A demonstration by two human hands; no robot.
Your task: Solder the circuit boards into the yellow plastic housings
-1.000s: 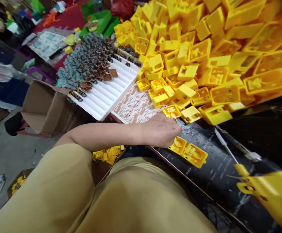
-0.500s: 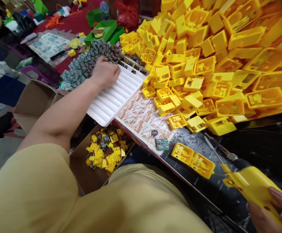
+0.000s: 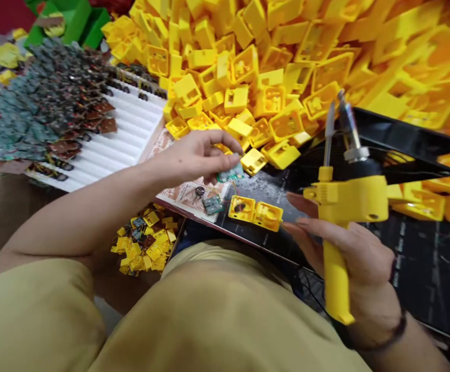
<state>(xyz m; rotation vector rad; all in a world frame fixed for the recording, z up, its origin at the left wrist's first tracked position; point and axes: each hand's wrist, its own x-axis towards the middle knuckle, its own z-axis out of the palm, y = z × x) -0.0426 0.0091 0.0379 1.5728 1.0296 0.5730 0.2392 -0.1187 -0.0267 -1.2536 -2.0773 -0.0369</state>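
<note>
Your left hand fingers pinch a small green board just above the yellow case; your right hand grips the soldering gun. Lower the board in gently and flat.

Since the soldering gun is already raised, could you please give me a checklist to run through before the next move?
1. Right hand has a firm grip on the yellow soldering gun: ok, fingers wrapped round the handle.
2. Gun tip points away from both hands: ok, it points up.
3. Left hand holds a small green circuit board: ok, pinched at the fingertips.
4. Open yellow casing lies clear on the black work surface: ok, nothing on top of it.
5. Spare green board and round button cell lie within reach: ok, beside the casing.
6. Tip is hot: cannot tell.
</note>
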